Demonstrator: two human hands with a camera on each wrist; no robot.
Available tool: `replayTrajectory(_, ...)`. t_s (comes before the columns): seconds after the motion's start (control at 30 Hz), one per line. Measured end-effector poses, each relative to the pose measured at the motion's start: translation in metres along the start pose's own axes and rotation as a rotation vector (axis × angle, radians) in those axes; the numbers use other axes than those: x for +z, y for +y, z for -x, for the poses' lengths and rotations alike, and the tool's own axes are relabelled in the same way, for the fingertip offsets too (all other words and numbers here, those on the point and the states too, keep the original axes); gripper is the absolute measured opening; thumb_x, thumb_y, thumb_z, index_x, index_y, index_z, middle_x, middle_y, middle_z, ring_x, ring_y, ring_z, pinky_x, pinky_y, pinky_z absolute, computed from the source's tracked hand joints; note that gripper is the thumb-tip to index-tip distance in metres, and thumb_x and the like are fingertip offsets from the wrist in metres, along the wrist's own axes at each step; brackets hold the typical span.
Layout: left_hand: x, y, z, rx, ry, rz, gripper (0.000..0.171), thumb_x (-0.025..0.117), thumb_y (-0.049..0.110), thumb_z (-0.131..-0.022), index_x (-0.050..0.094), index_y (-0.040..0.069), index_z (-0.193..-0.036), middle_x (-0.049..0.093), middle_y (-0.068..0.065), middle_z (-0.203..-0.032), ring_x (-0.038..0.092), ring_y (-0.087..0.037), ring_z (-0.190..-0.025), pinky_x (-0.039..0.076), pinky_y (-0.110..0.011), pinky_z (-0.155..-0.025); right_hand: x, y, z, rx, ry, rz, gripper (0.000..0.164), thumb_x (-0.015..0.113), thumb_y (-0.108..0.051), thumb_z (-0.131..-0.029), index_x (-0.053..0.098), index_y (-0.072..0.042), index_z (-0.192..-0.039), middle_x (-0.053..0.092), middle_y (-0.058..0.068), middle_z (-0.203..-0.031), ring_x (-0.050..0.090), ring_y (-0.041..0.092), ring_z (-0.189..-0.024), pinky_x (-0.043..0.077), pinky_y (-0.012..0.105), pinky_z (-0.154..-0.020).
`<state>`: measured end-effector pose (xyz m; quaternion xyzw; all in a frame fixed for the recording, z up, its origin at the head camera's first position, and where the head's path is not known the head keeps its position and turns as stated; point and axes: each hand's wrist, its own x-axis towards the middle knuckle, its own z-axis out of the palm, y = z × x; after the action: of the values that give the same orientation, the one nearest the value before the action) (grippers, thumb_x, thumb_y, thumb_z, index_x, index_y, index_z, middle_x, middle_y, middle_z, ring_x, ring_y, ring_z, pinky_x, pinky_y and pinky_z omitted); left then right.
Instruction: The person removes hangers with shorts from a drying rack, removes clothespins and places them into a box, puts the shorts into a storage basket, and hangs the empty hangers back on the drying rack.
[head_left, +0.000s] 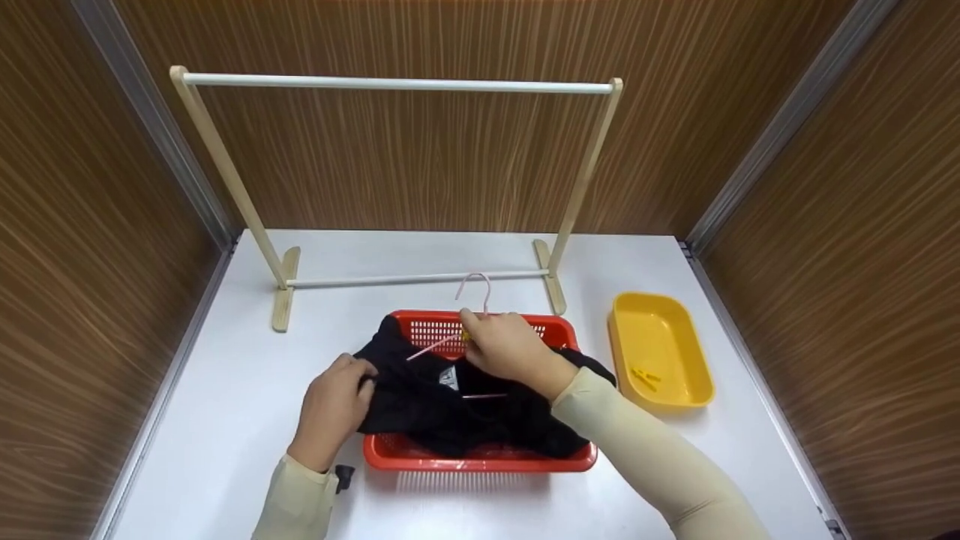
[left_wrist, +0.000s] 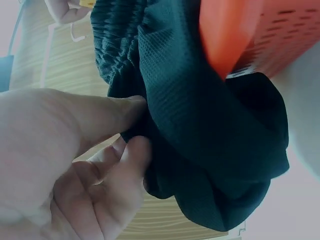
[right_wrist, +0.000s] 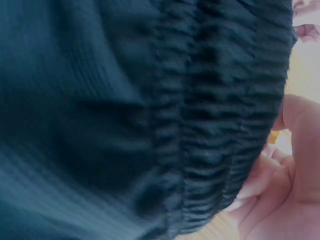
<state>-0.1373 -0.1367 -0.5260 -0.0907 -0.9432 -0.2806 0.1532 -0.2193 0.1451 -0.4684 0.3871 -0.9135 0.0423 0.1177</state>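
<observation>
Black shorts (head_left: 420, 405) with a gathered elastic waistband (right_wrist: 215, 115) lie bunched over the red basket (head_left: 480, 465), a white label (head_left: 448, 377) showing at the waist. My left hand (head_left: 332, 405) pinches their left side between thumb and fingers, as the left wrist view shows closely. Above the basket, my right hand (head_left: 510, 349) grips a pink hanger (head_left: 431, 348) near its neck, with the hook (head_left: 487, 289) sticking up past the thumb. A small yellow piece (head_left: 466, 337) shows at the right fingertips. Part of the hanger's pink lower bar (head_left: 484, 396) crosses the waist opening; the shorts hide other parts.
Behind the basket stands a rack with a white top rail (head_left: 397, 82) and wooden feet (head_left: 282, 311). At right sits a yellow tray (head_left: 667, 330) holding yellow clothespins (head_left: 646, 377). A small black object (head_left: 344, 477) is beside the left wrist. Wood-patterned walls enclose the white table (head_left: 225, 420).
</observation>
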Motion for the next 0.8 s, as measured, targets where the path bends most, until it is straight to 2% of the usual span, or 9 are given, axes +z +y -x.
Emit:
replayTrajectory(0.17, 0.002, 0.001, 0.000, -0.042, -0.022, 0.027, 0.017, 0.082, 0.016, -0.086, 0.074, 0.005, -0.094, 0.065, -0.008, -0.094, 0.068, -0.028, -0.084, 0.056, -0.045, -0.078, -0.001, -0.002, -0.001, 0.008, -0.027, 0.008, 0.031, 0.069, -0.020, -0.088, 0.053, -0.008, -0.111, 0.058, 0.001, -0.067, 0.062, 0.025, -0.057, 0.054, 0.045, -0.052)
replayTrajectory(0.33, 0.006, 0.002, 0.001, -0.083, 0.004, 0.054, 0.022, 0.085, 0.018, -0.087, 0.072, 0.002, -0.095, 0.063, -0.010, -0.092, 0.067, -0.030, -0.087, 0.055, -0.047, -0.080, 0.001, -0.001, -0.001, 0.001, -0.017, 0.007, 0.031, 0.070, -0.020, -0.087, 0.052, -0.008, -0.110, 0.058, 0.001, -0.067, 0.063, 0.026, -0.057, 0.053, 0.045, -0.052)
replayTrajectory(0.53, 0.011, 0.004, 0.003, -0.074, 0.028, 0.062, 0.021, 0.083, 0.015, -0.089, 0.071, -0.001, -0.096, 0.063, -0.012, -0.092, 0.064, -0.031, -0.087, 0.053, -0.048, -0.081, 0.002, 0.002, -0.002, 0.002, -0.017, -0.030, 0.034, 0.073, -0.018, -0.085, 0.053, -0.009, -0.110, 0.064, 0.003, -0.089, 0.066, 0.028, -0.065, 0.055, 0.046, -0.058)
replayTrajectory(0.7, 0.014, 0.003, 0.003, -0.091, 0.025, 0.067, 0.020, 0.081, 0.016, -0.090, 0.071, -0.001, -0.097, 0.064, -0.013, -0.095, 0.064, -0.033, -0.090, 0.053, -0.048, -0.083, 0.004, 0.003, -0.002, 0.007, -0.024, -0.062, 0.035, 0.074, -0.017, -0.083, 0.053, -0.008, -0.110, 0.059, 0.005, -0.096, 0.062, 0.025, -0.063, 0.055, 0.043, -0.059)
replayTrajectory(0.8, 0.014, 0.003, 0.004, -0.101, 0.032, 0.071, 0.020, 0.081, 0.015, -0.091, 0.071, -0.001, -0.098, 0.065, -0.013, -0.096, 0.064, -0.033, -0.090, 0.053, -0.048, -0.083, 0.006, 0.004, -0.001, 0.017, -0.006, -0.124, 0.036, 0.073, -0.018, -0.084, 0.052, -0.010, -0.111, 0.054, 0.004, -0.103, 0.058, 0.021, -0.061, 0.054, 0.039, -0.058)
